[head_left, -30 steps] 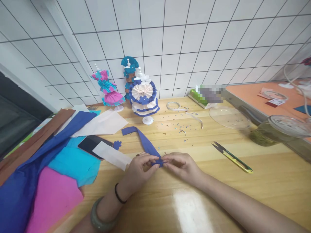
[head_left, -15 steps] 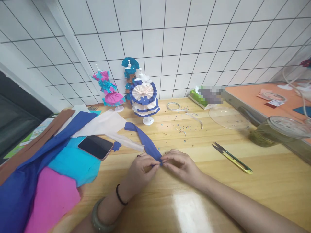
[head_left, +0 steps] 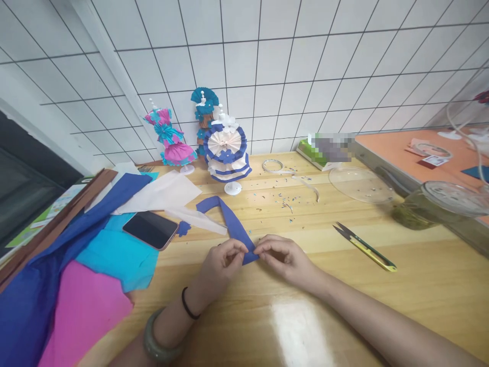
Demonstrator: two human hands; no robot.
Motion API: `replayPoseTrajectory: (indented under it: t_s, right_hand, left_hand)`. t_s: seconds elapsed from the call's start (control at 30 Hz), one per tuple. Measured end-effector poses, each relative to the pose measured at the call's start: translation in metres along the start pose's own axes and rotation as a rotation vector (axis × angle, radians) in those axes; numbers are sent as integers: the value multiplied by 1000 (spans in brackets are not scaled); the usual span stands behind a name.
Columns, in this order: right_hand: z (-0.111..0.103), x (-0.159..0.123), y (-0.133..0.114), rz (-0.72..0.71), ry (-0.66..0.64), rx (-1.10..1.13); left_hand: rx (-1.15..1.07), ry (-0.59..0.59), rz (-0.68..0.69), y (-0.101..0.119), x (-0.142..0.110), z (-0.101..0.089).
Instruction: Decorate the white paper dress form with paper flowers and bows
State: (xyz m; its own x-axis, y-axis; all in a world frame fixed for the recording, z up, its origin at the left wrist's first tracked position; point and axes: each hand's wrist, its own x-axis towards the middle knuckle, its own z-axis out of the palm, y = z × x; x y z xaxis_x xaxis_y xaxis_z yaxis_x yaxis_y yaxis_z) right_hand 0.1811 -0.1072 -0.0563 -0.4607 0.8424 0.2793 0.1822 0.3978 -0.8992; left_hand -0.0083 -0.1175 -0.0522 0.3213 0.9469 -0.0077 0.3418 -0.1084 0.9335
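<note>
A long strip of blue crepe paper [head_left: 239, 229] curves over the wooden table, and its near end lies between my two hands. My left hand [head_left: 225, 260] pinches the strip's left side near that end, thumb and forefinger closed. With a like pinch, my right hand [head_left: 280, 257] grips the right corner of the same end. Left of the strip are a narrow piece of pale paper [head_left: 198, 220] and a small blue paper flower [head_left: 184, 229]. Yellow-handled thread snips [head_left: 364, 248] lie to the right of my right hand.
Behind stand miniature dress forms in paper dresses: blue and cream [head_left: 226, 148], pink and turquoise [head_left: 171, 137], teal and brown [head_left: 205, 109]. Paper sheets and a phone [head_left: 150, 230] lie at left. A tape roll [head_left: 272, 165], scraps, a clear lid [head_left: 361, 185] and a jar [head_left: 424, 209] are toward the right.
The strip's near end, bunched between my fingertips before, now shows a wider flat face. My left fingers have shifted slightly up and left; my right hand has hardly moved.
</note>
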Motion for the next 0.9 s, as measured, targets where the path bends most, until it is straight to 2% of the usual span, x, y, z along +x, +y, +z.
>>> replayPoseTrajectory:
  t_s: [0.3,0.47,0.7,0.9]
  right_hand:
    - [3,0,9,33,42,-11]
    - [3,-1,9,35,47,-24]
    - [1,0,9,29,58,-34]
    - [1,0,10,17,51,-44]
  left_hand:
    - [83,40,104,4,2,-1]
    - [44,70,50,4,3,1]
    - [-132,72,-46,-3,5,2]
    - [-70,112,-30,-8,5,2]
